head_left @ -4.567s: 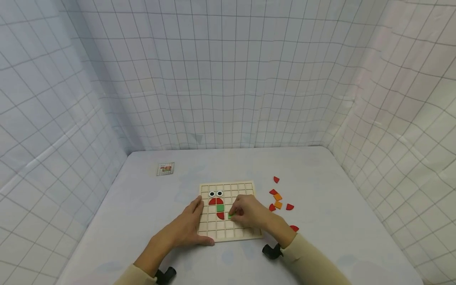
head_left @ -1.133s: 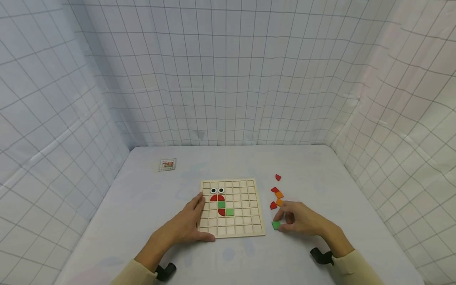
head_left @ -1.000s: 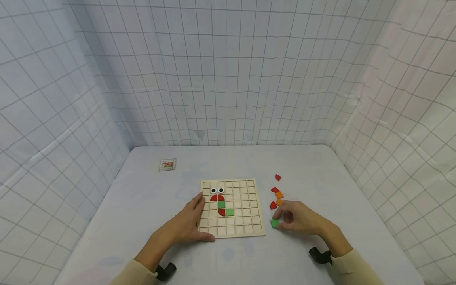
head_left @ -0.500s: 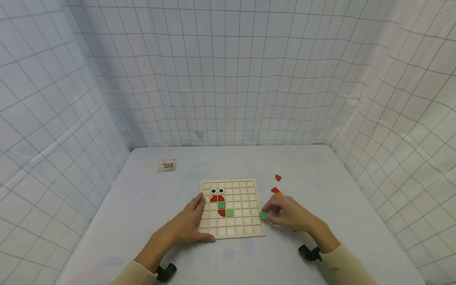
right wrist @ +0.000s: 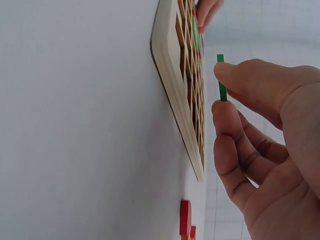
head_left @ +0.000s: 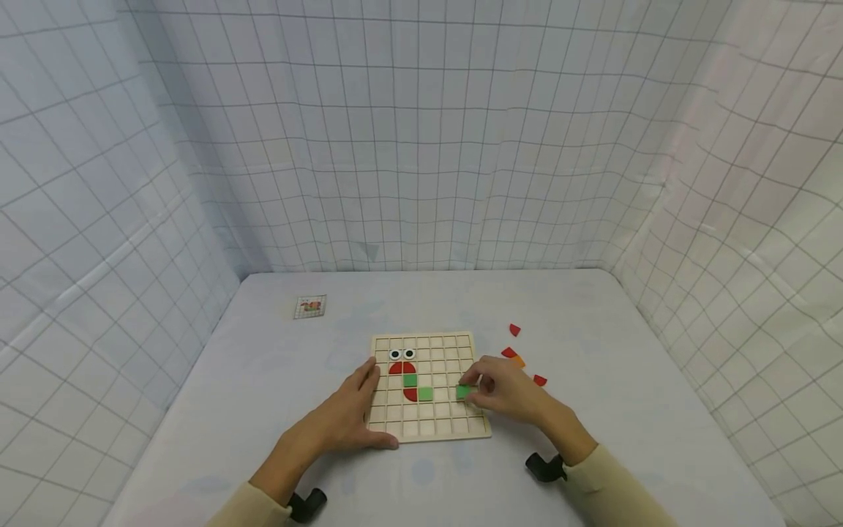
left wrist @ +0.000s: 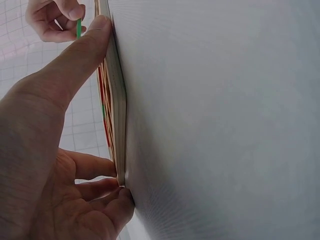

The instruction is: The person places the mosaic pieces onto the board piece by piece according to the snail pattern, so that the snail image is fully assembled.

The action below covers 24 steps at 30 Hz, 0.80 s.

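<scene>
A wooden grid board (head_left: 433,432) lies on the table. Round its near left corner my left hand (head_left: 349,410) holds the edges, thumb along the front side and bent fingers at the left side. Over the board's right columns my right hand (head_left: 503,388) pinches a green square tile (head_left: 464,393) between thumb and fingers; the right wrist view shows this tile (right wrist: 222,80) edge-on, raised off the board. Set in the board are two eye tiles (head_left: 402,354), red quarter-circle tiles (head_left: 410,395), a darker green square (head_left: 410,380) and a lighter green square (head_left: 425,394).
Right of the board lie loose red quarter-circle tiles (head_left: 514,330) and an orange tile (head_left: 519,361), some partly behind my right hand. A small picture card (head_left: 309,307) rests at the back left. Grid-patterned white curtains (head_left: 421,146) surround the table.
A lighter green square now sits in the board, let go since the earliest frame. My right hand has carried another green square leftward from the table over the board. My left hand stays put.
</scene>
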{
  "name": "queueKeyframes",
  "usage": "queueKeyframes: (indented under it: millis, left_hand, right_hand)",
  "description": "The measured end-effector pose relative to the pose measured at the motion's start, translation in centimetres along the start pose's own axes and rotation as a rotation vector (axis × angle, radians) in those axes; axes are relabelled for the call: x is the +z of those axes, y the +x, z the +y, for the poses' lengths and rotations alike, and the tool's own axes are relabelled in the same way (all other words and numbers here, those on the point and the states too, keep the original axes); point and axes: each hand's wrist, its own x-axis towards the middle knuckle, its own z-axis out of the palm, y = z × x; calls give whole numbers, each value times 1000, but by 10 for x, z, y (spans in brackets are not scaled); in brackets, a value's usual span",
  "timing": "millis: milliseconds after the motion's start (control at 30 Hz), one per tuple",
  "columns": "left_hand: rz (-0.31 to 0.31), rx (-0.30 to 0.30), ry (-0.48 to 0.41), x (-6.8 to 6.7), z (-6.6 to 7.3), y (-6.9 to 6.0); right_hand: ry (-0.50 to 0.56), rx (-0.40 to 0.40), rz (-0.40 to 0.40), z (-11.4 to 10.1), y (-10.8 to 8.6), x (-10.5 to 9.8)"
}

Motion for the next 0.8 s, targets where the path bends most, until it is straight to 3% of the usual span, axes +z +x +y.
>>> queueKeyframes:
  millis: [800]
  left_hand:
    - [-8, -3, 10, -1, 2, 0]
  right_hand:
    - [-51, 109, -29, -14, 24, 28]
